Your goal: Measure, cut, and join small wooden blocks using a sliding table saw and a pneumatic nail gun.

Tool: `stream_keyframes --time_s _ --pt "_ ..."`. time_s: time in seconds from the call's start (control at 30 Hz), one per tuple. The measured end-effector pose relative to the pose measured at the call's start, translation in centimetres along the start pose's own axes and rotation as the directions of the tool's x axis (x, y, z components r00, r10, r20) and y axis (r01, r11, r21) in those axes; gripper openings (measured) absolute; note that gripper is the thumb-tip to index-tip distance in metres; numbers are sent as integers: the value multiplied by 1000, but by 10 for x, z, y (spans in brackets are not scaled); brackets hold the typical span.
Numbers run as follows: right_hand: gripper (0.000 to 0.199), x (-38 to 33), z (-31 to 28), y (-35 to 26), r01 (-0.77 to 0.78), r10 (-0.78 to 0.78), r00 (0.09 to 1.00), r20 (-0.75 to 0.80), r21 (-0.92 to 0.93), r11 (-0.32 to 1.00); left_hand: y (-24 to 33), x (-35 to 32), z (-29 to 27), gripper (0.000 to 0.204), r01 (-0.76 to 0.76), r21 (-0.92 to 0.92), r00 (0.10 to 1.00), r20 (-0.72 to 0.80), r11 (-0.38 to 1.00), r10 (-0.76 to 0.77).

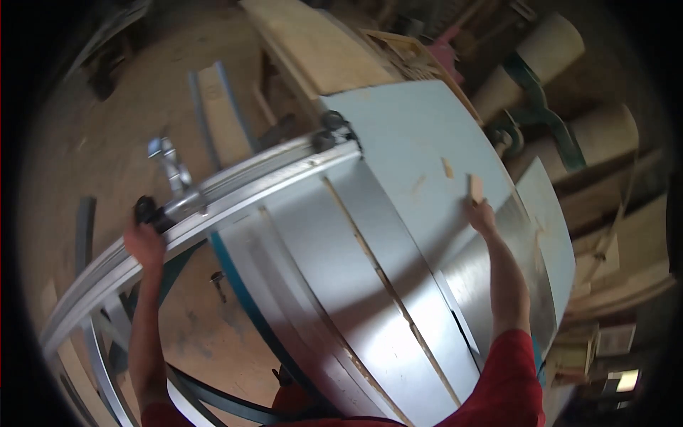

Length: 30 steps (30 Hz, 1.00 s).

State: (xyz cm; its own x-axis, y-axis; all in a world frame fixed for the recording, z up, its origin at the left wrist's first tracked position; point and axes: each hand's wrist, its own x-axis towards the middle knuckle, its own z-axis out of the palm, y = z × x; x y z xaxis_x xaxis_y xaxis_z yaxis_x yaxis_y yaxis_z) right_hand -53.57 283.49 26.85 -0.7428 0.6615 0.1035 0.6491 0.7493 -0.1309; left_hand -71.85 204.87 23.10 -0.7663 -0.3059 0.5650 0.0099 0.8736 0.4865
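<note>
My left hand (146, 245) is closed at a black handle (165, 218) on the metal sliding fence (274, 181), which crosses the saw table on the left. My right arm reaches out over the far right of the table, and my right hand (483, 217) grips a small pale wood block (475, 188) by its near end. Under and around that hand lies a pale blue-grey board surface (398, 135). A small wood offcut (447, 168) rests on it, left of the block. The grey metal saw table (334, 235) has long grooves with sawdust in them.
A silver clamp (174, 171) stands up from the fence. Beyond the table is a large wooden panel (320, 43). At the right are big pale ducts (548, 53) with a green bracket (544, 114), and stacked boards (626, 249). A dark slot (459, 324) runs near my right forearm.
</note>
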Motion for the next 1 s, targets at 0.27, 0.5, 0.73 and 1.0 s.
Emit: stream_keyframes --time_s 0.27,0.5,0.73,1.0 --pt "50 22 19 19 403 -466 865 -184 -297 866 42 -5 -14 21 9 -125 999 -41 992 -14" --pt "42 -15 14 -62 524 -526 850 32 59 850 39 -8 -31 17 -8 -161 997 -82 987 -5" --pt "24 -31 24 -80 358 -350 912 -215 2 934 59 2 -17 17 -37 -227 997 -68 973 22" --pt "29 -261 -28 -225 483 -544 834 -93 600 638 33 -2 -22 18 -40 -201 997 -69 979 27"
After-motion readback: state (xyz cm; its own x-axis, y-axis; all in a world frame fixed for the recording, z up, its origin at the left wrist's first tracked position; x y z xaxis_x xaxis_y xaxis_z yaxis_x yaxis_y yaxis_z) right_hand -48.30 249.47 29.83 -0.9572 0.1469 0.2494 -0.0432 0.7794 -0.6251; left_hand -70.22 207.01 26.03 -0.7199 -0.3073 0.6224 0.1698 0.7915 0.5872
